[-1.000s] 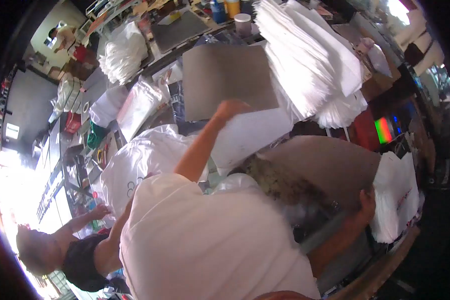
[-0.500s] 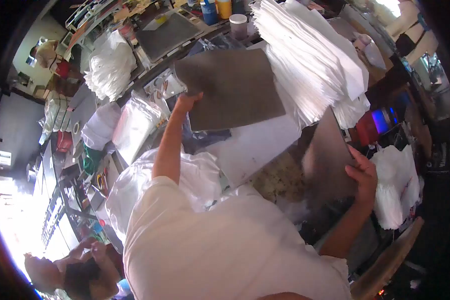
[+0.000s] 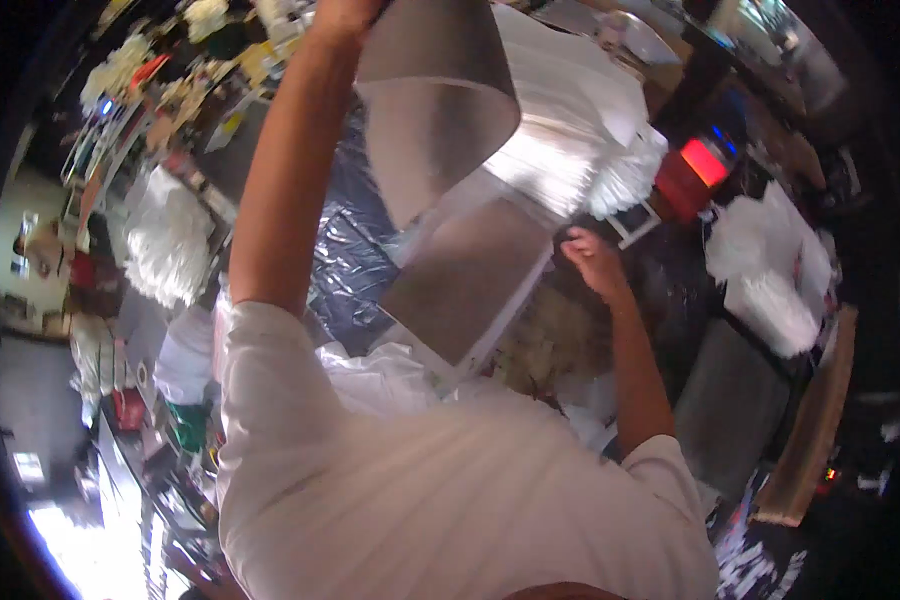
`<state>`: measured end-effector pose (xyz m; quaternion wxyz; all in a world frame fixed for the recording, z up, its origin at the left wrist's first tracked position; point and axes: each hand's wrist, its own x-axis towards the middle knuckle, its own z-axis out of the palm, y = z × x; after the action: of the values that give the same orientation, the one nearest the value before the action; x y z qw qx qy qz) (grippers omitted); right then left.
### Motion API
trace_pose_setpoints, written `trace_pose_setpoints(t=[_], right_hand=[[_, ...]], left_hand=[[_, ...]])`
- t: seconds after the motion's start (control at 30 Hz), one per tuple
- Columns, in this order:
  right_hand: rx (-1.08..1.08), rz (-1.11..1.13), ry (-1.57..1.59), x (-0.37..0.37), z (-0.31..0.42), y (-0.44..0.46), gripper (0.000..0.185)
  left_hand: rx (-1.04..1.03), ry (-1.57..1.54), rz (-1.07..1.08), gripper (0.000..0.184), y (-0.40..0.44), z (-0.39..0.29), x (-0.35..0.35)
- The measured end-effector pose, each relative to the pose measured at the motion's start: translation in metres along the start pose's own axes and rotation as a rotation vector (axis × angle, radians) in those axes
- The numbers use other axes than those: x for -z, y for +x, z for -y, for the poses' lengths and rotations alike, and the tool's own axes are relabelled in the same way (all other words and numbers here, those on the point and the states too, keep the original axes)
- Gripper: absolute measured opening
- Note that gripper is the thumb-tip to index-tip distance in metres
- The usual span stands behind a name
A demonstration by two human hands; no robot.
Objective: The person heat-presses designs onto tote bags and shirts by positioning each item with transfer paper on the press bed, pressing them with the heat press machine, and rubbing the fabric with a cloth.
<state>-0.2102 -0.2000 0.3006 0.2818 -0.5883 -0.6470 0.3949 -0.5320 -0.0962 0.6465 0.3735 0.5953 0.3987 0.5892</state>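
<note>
My left hand (image 3: 350, 14) is raised at the top edge of the view, its fingers partly cut off. It grips a flexible dark grey sheet (image 3: 435, 130), which hangs and curls over so that its paler underside shows. A second grey sheet (image 3: 470, 270) lies flat on a white sheet (image 3: 480, 355) in front of me. My right hand (image 3: 594, 264) is just off the right corner of that flat sheet, fingers apart and nothing visible in them. Slight blur hides whether a fingertip touches the corner.
A stack of white sheets (image 3: 560, 150) stands behind the flat grey sheet. Dark plastic wrapping (image 3: 355, 265) lies to its left. At the right are a white bundle (image 3: 770, 270) and a wooden board (image 3: 810, 420). A white bundle (image 3: 165, 235) sits at the left.
My left hand has lifted its grey sheet up and away, and it now curls. The other grey sheet, previously upright at my right hand, now lies flat on the white sheet, released.
</note>
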Motion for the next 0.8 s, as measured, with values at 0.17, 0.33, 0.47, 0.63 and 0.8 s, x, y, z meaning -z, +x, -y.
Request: trace_pose_setpoints(t=[0.17,0.33,0.47,0.63,0.8], right_hand=[[-0.104,0.251,0.549,-0.02,0.002,-0.051,0.053],[-0.194,-0.048,1.283,0.001,-0.015,-0.078,0.079],[-0.192,-0.205,1.749,0.076,-0.025,-0.144,0.068],[-0.03,-0.766,1.576,0.09,-0.083,-0.238,0.06],[-0.227,-1.04,0.964,0.107,-0.183,-0.356,0.057]], left_hand=[[-0.111,-0.19,0.284,0.043,-0.004,-0.021,-0.057],[0.027,-0.825,0.739,0.034,-0.091,-0.051,-0.135],[-0.043,-0.228,0.351,0.048,-0.096,-0.034,-0.183],[-0.007,-0.078,0.461,0.03,-0.064,0.035,-0.228],[0.126,0.408,1.035,0.027,-0.087,0.131,-0.321]])
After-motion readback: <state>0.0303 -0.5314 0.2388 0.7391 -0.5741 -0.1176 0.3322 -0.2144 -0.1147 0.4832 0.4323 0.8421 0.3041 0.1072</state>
